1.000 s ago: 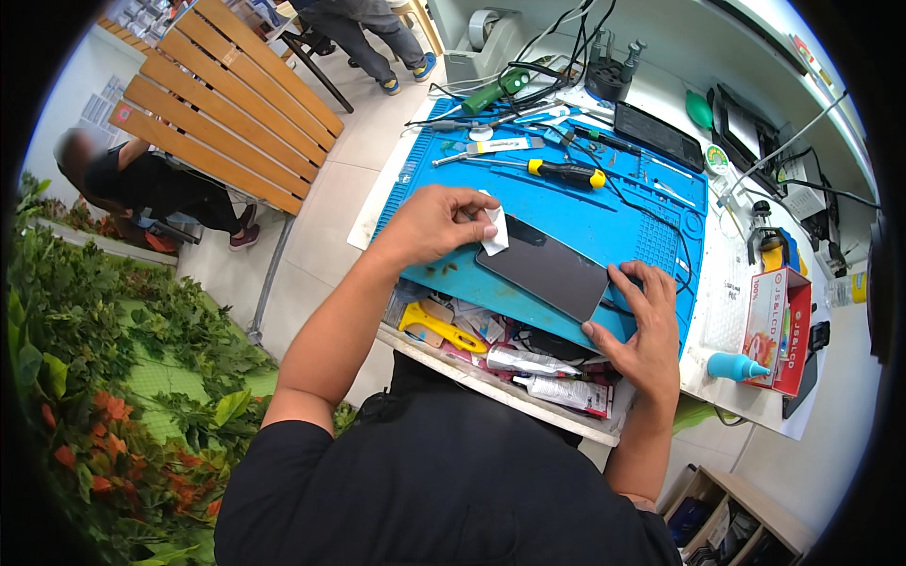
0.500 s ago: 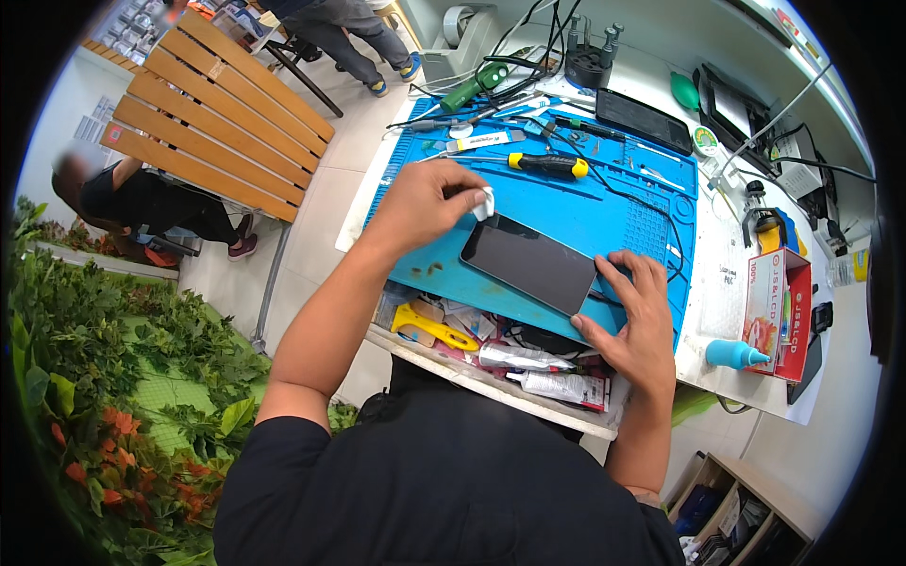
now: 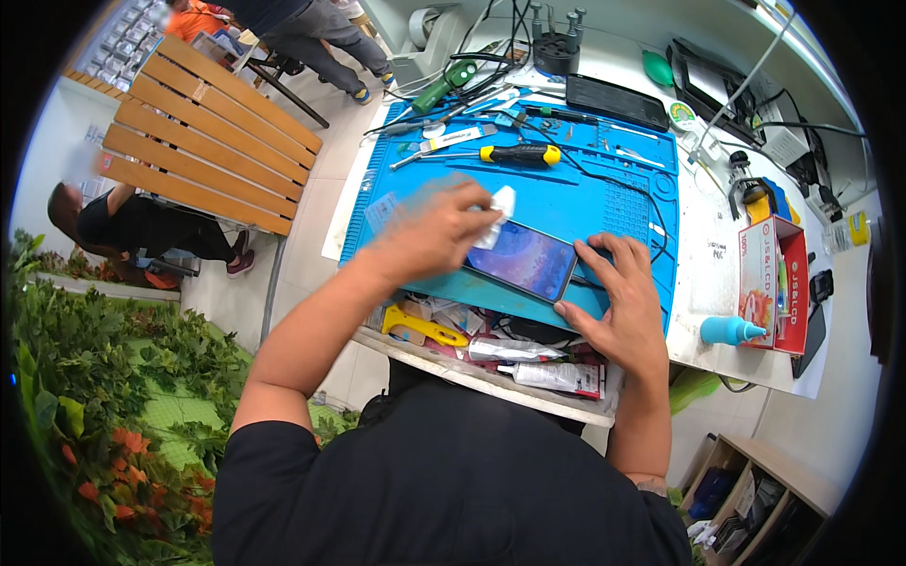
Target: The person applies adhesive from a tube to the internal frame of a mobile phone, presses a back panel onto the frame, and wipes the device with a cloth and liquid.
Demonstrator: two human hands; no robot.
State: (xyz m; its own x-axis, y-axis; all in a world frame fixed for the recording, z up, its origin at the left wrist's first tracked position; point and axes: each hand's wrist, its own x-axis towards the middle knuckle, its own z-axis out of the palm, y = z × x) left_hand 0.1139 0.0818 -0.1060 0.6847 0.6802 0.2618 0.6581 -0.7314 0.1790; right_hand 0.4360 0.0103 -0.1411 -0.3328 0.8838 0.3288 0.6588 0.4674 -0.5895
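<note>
A smartphone (image 3: 527,261) lies face up on the blue work mat (image 3: 444,193), its screen lit with a purple-blue picture. My right hand (image 3: 618,297) steadies its right end, thumb and fingers spread to either side of the edge. Over the phone's left end is my left hand (image 3: 439,231), smeared by motion, with a crumpled white tissue (image 3: 500,215) pinched in its fingers. The tissue touches or hovers just above the screen; I cannot tell which. Beyond the phone rests a yellow-and-black screwdriver (image 3: 521,155).
Below the mat an open drawer (image 3: 491,387) holds tubes and a yellow-handled tool (image 3: 425,325). To the right stand a blue bottle (image 3: 731,330) and a red-and-white box (image 3: 772,283). Another dark phone (image 3: 617,102) and several tools lie at the back. Two people are at the left.
The phone's dark screen has lit up. My left hand has moved right with the tissue, over the screen's left end. My right hand stays at the phone's right end.
</note>
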